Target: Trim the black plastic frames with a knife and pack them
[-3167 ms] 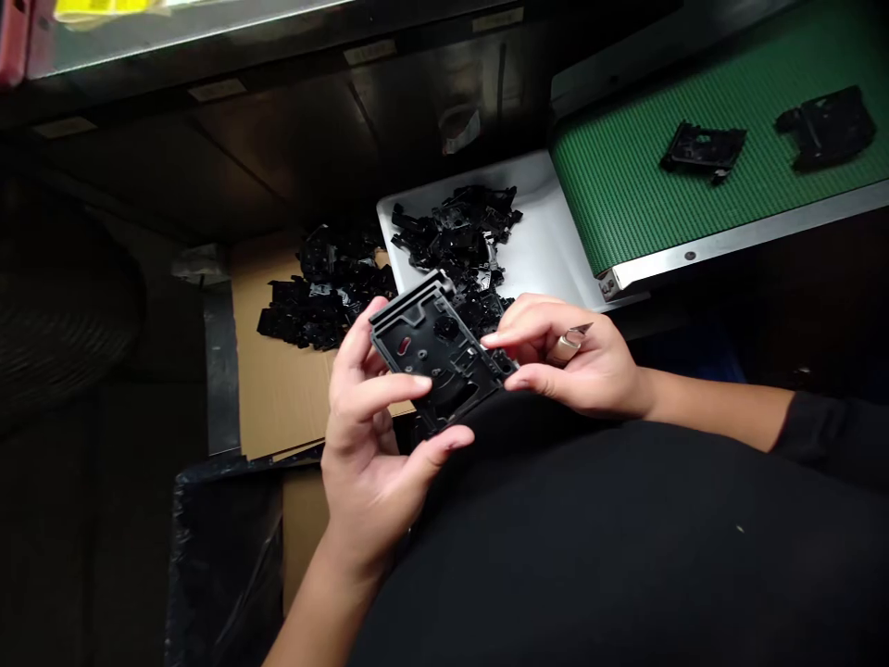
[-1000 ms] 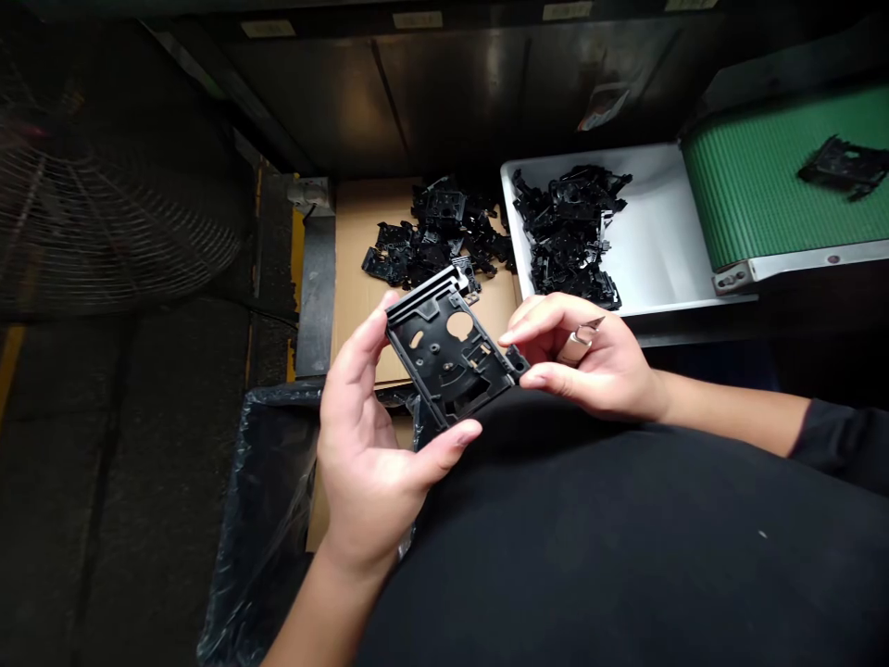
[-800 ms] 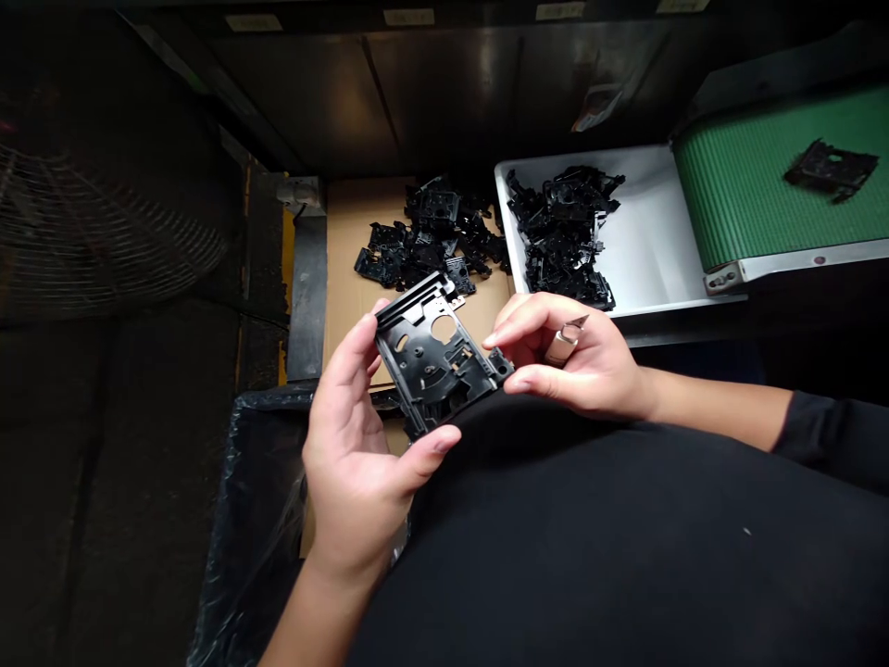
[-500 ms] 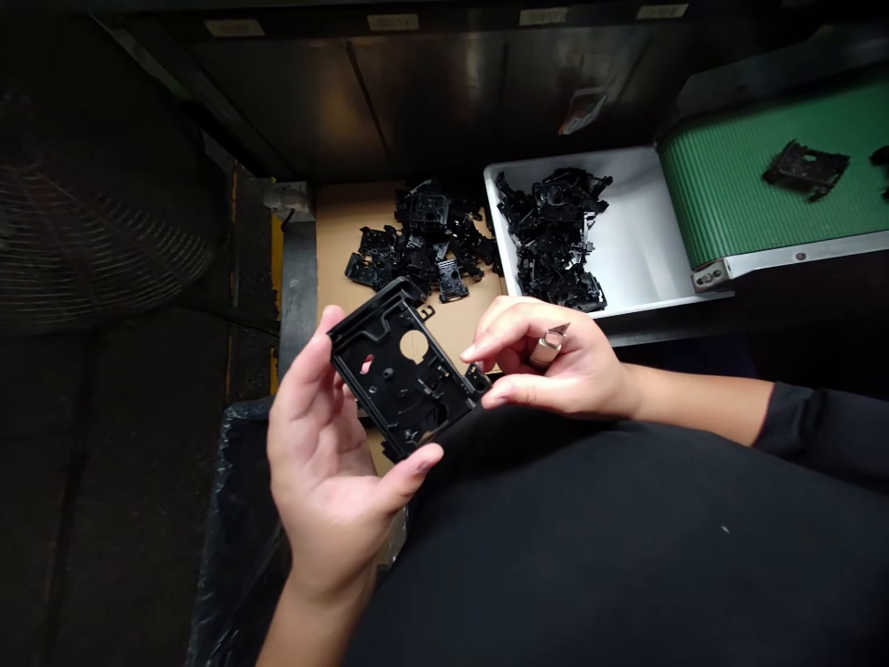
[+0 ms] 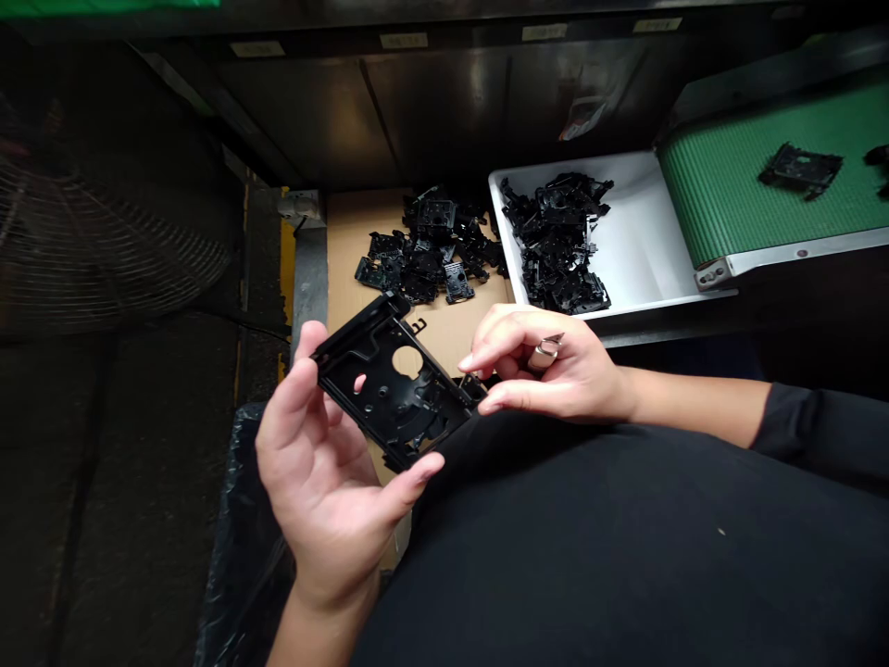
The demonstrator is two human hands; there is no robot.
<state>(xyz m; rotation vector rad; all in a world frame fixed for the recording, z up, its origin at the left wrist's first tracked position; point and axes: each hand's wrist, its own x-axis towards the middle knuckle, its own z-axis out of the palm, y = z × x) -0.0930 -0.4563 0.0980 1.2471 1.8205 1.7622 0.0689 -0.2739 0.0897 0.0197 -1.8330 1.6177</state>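
Observation:
My left hand [image 5: 330,472] grips a black molded plastic frame [image 5: 389,403] by its left and lower edges, fingers behind and thumb at the bottom corner. The frame is tilted, with a large round hole and several small cutouts. At its right corner, the thumb and forefinger of my right hand [image 5: 548,366] pinch a small projecting section. A metal band with a pointed tip [image 5: 545,352] sits on a finger of that hand. Beyond the frame, a heap of similar black parts [image 5: 423,245] lies on a cardboard sheet [image 5: 347,218].
A white tray [image 5: 635,236] holds more black parts on its left side. To its right, a green ribbed conveyor belt [image 5: 736,176] carries a black part [image 5: 802,171]. A wire-guarded fan [image 5: 118,250] stands at left, and a dark plastic bag [image 5: 240,528] hangs below the table edge.
The view has shifted slightly, so the background sits a little farther right and lower. The frame has moved slightly left relative to the table; both hands keep their hold.

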